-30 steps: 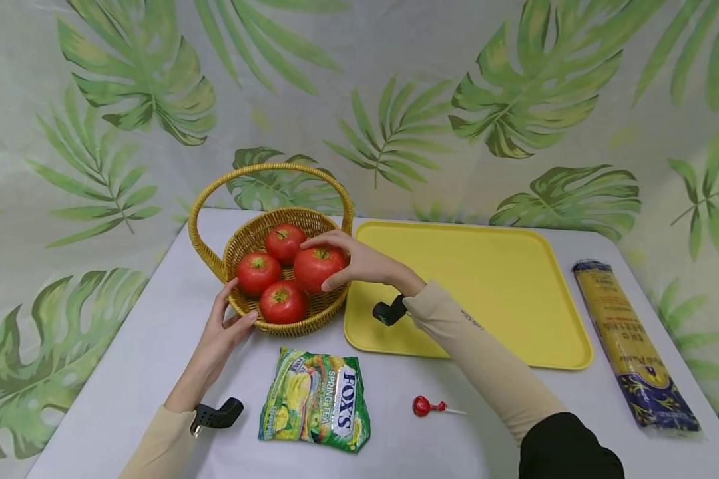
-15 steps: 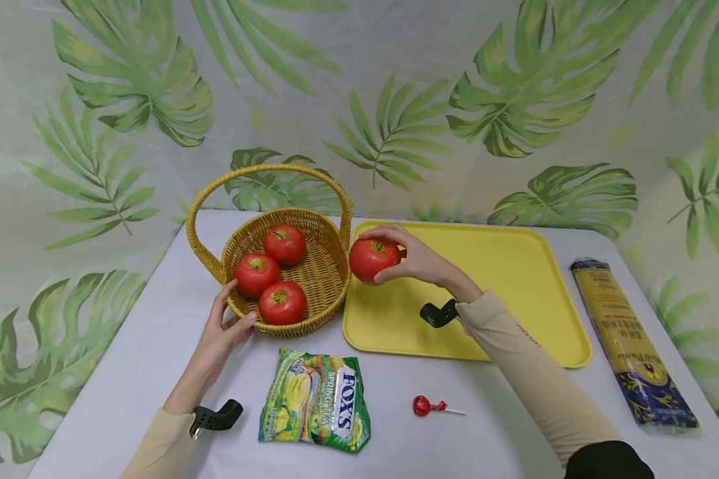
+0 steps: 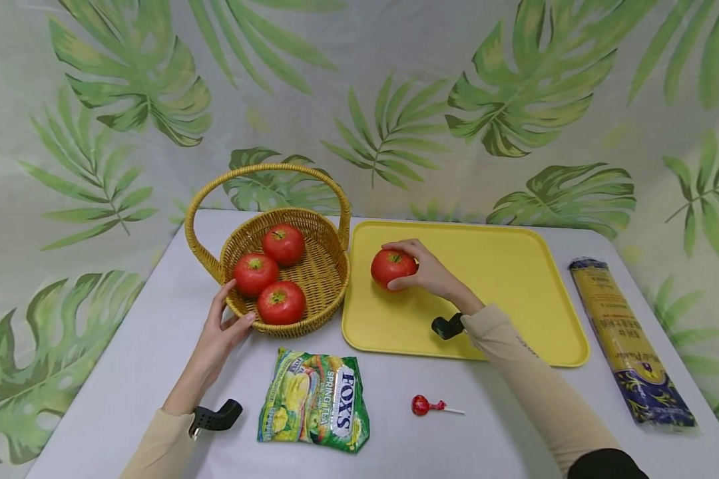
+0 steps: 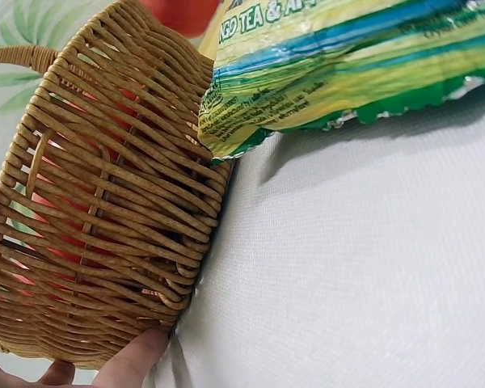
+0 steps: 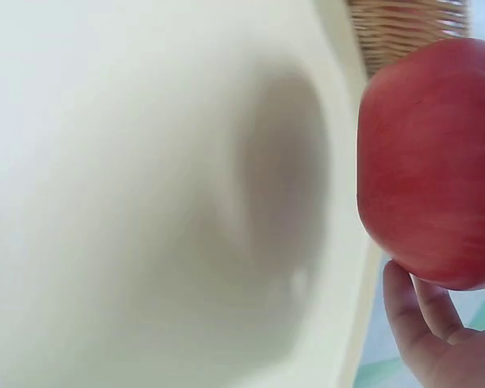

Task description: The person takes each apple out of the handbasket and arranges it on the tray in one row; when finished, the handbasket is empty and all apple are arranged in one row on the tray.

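My right hand [image 3: 425, 271] holds a red apple [image 3: 391, 269] by its sides, over the left part of the yellow tray [image 3: 485, 293]. In the right wrist view the apple [image 5: 432, 166] hangs above the pale tray surface, with its shadow apart from it. A wicker basket [image 3: 319, 320] with a tall handle stands left of the tray and contains three more red apples [image 3: 281, 303]. My left hand [image 3: 216, 342] grips the basket's near left side. The left wrist view has its fingers [image 4: 133, 360] against the woven wall [image 4: 113, 194].
A green Fox's candy bag [image 3: 314, 400] lies in front of the basket. Right of it is a red lollipop [image 3: 421, 405] with a white stick. A long pasta packet [image 3: 632, 342] lies at the right table edge. Leaf-patterned cloth [image 3: 395, 100] hangs behind.
My right hand has lifted one apple out of the basket and carried it right, then lowered it over the tray. My left hand has stayed at the basket.
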`<state>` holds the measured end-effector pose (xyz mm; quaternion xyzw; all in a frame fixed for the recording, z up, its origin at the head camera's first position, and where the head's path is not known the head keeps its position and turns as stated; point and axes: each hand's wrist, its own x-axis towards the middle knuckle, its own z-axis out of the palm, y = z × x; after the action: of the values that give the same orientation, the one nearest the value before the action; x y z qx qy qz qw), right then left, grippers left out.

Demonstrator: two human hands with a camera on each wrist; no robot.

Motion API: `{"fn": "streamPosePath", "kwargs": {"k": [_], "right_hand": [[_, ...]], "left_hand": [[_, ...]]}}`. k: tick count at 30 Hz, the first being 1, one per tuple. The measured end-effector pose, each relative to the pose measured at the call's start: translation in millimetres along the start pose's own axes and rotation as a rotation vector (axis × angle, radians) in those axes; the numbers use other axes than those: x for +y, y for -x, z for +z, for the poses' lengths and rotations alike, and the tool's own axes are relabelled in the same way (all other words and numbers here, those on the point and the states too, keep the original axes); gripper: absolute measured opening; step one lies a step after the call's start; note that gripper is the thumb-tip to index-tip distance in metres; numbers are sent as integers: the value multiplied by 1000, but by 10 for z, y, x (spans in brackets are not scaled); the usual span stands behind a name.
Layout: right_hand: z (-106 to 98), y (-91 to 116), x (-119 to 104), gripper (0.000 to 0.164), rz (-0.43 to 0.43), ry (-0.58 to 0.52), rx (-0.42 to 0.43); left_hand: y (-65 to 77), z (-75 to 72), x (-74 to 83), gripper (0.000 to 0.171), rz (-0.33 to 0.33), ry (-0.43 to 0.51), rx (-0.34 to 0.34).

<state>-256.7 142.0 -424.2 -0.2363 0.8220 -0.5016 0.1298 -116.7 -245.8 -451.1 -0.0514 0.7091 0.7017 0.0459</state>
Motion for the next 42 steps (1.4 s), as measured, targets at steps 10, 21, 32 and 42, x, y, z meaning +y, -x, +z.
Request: {"fn": "streamPosePath", "kwargs": {"k": [10, 21, 32, 42], "right_hand": [[173, -78, 69, 67, -58, 108, 0], [214, -126, 80, 70, -72, 112, -43], [122, -73, 185, 73, 52, -134, -109], [101, -130, -195, 57, -196, -244, -15]], "left_hand": [[5, -2, -1, 75, 2, -6, 0], [8, 5, 5, 76, 4, -11, 6], [-5, 2, -6, 76, 20, -4, -2], [3, 3, -17, 76, 24, 14, -7]]}}
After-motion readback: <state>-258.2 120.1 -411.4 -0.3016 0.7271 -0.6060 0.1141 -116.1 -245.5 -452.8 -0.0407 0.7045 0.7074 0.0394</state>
